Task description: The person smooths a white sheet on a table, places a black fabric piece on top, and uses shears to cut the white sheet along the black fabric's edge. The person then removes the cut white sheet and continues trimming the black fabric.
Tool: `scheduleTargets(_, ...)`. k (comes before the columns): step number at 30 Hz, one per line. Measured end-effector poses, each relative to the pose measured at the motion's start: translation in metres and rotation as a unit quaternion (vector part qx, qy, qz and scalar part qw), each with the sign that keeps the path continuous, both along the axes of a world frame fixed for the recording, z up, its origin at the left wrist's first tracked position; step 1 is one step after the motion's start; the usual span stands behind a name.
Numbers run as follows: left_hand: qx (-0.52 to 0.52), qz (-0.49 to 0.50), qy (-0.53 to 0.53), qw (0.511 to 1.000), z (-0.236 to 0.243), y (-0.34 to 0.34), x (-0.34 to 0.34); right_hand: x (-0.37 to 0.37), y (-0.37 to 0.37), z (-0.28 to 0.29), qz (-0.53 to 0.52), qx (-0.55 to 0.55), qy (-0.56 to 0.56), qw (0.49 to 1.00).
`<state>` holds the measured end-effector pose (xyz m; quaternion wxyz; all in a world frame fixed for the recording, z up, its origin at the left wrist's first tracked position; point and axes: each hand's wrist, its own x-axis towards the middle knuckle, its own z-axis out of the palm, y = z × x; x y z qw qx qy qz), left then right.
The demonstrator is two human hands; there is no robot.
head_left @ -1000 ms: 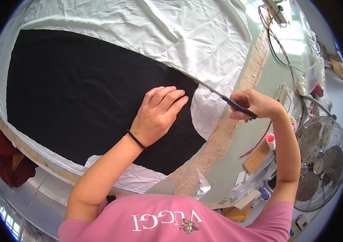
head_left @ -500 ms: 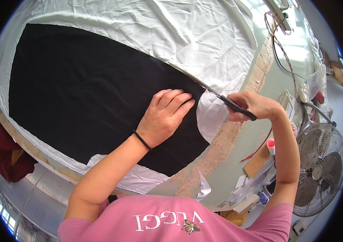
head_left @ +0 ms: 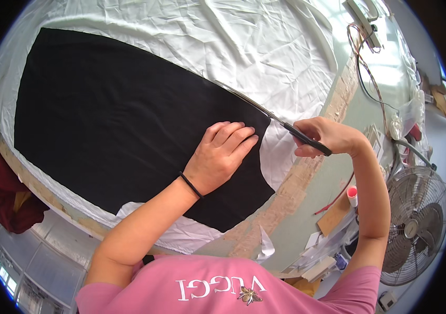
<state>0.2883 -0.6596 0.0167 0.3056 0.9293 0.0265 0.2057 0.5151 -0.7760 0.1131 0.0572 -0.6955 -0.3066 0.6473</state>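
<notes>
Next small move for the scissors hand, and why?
Probably a short advance of the scissors along the black cloth's far edge, toward the upper left. The right hand grips the handles, the blades lie along that edge, and white cloth extends beyond their tips. The left hand rests flat on the black cloth, which should help steady it.

Before you, the panel (head_left: 107, 120) lies on the sheet (head_left: 280, 36), itself spread over the table (head_left: 291, 231). Your left hand (head_left: 220, 157) is on the panel, toward its right end; your right hand (head_left: 320, 137) is past that end, its scissors (head_left: 288, 127) running leftward along the panel's far edge. Nearer you on the table — a scrap (head_left: 266, 246). Far right — the fan (head_left: 414, 227).
</notes>
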Motion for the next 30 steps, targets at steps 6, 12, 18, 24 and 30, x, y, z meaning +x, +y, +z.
scheduleTargets(6, -0.004, 0.003, -0.002, 1.000, 0.000, 0.000, -0.001, -0.002, 0.005, 0.003, -0.034, -0.044, -0.010, 0.998)
scheduleTargets(12, 0.001, 0.002, -0.002, 1.000, -0.001, 0.000, -0.001, -0.004, 0.020, -0.001, 0.046, 0.023, -0.024, 0.998)
scheduleTargets(18, -0.006, 0.001, 0.001, 1.000, -0.001, 0.000, -0.002, -0.008, 0.028, 0.001, 0.012, -0.005, -0.029, 1.000)
scheduleTargets(24, -0.004, -0.002, 0.001, 1.000, -0.002, -0.001, -0.003, -0.005, 0.030, -0.003, 0.057, 0.025, -0.025, 0.998)
scheduleTargets(30, -0.006, 0.000, -0.001, 1.000, -0.002, 0.000, -0.003, -0.012, 0.047, -0.002, 0.030, 0.010, -0.024, 0.999)
